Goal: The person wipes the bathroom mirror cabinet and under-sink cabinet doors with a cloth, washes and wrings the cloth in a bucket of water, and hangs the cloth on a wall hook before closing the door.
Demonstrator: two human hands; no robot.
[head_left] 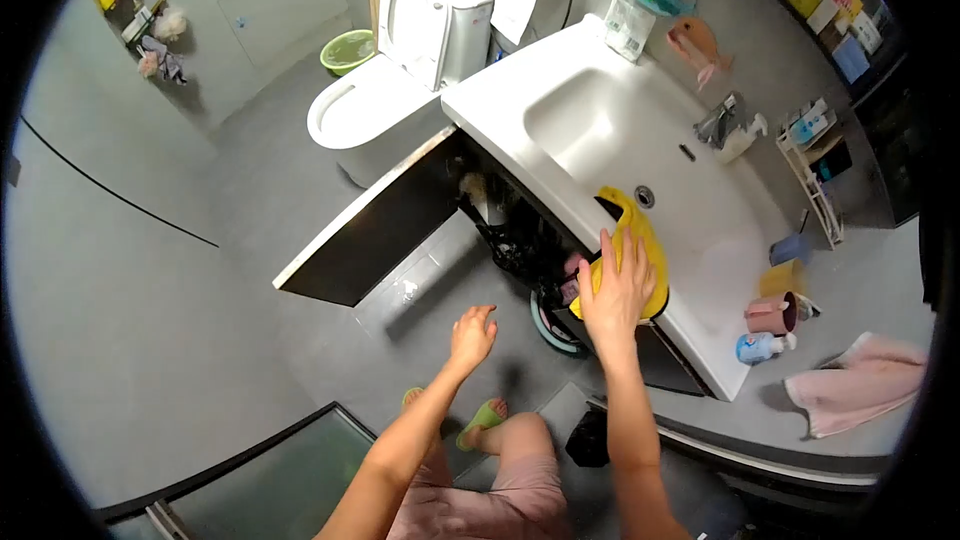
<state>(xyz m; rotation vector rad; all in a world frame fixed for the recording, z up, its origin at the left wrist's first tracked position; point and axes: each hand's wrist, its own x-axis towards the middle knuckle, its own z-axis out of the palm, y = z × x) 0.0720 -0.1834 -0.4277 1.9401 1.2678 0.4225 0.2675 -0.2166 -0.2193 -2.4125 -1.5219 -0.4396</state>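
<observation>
A yellow cloth with dark edging (650,260) hangs over the front rim of the white washbasin (560,210), partly inside the bowl and partly down the front. My right hand (617,290) lies on this cloth with its fingers spread. Below the basin, a cabinet door (370,220) stands wide open. Black plastic bags (515,240) and other dark items fill the opening; much of the inside is hidden in shadow. My left hand (472,340) hovers empty above the floor in front of the cabinet, fingers loosely bent and thumb apart.
A white toilet (365,100) with its lid up stands beyond the door, near a green basin (348,52). Along the counter's right side are a pink cup (770,315), a blue soap bottle (757,347) and a pink towel (860,385). A faucet (718,120) rises behind the bowl.
</observation>
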